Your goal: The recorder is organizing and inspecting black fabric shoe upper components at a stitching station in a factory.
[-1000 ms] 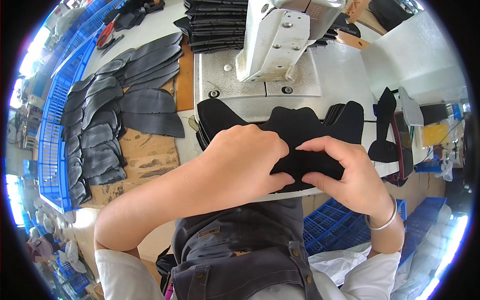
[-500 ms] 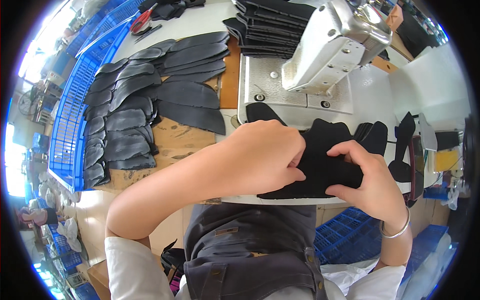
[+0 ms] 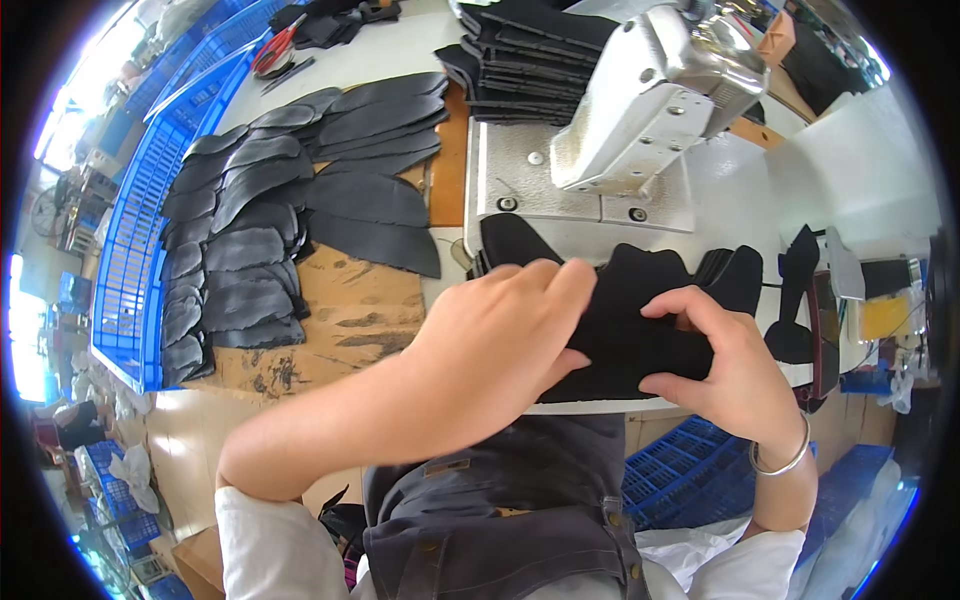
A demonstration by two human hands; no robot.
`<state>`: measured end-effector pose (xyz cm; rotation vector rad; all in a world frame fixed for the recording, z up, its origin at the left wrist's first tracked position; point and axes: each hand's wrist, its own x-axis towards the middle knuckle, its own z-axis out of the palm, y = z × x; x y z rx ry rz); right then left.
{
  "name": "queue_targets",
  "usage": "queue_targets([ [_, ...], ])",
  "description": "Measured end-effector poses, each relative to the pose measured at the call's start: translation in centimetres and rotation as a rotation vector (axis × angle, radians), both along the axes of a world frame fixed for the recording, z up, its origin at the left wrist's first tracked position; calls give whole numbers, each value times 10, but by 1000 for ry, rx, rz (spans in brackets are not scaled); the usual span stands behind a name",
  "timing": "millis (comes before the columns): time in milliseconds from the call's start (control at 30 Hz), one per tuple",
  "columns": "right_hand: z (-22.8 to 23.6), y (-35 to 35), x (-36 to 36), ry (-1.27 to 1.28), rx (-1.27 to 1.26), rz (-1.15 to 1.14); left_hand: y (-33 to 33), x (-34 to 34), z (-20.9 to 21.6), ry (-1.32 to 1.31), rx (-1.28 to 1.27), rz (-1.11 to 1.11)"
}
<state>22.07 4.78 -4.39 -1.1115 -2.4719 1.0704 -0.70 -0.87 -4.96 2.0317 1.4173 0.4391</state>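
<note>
Black cut fabric pieces [image 3: 630,350] lie stacked at the front edge of the white table, with wavy outlines on their far side. My left hand [image 3: 510,335] is over the left part of the stack, fingers curled under and thumb pointing right; what its fingertips pinch is hidden behind the knuckles. My right hand [image 3: 735,365] curves round the right part of the top fabric piece, its thumb and forefinger apart with the black cloth between them. A silver sewing machine [image 3: 650,130] stands just beyond the stack, its metal base plate [image 3: 535,185] showing.
Rows of overlapping dark grey shaped pieces [image 3: 250,245] lie on a brown board [image 3: 350,320] at left, beside a blue crate [image 3: 125,270]. Red-handled scissors [image 3: 275,50] lie far left. More folded black pieces [image 3: 535,60] are piled behind the machine base. Blue crates [image 3: 690,470] stand below the table.
My left hand has moved left and nearer to me, uncovering more of the black cloth. My right hand keeps its place on the fabric. The whole view has shifted slightly.
</note>
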Motion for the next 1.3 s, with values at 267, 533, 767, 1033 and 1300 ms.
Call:
queue_targets([
  [267,-4,8,7,61,24,92,-43,63,-38,260,414,26],
  [533,10,22,46,-76,-212,-128,-46,73,-60,475,547,78],
  [767,1,27,53,-70,-123,-72,-46,74,-61,532,576,84],
  [1033,-2,21,54,-50,-105,-131,-44,76,-59,572,565,56],
  [1300,1,-18,31,-262,549,-37,-39,75,-47,472,515,72],
])
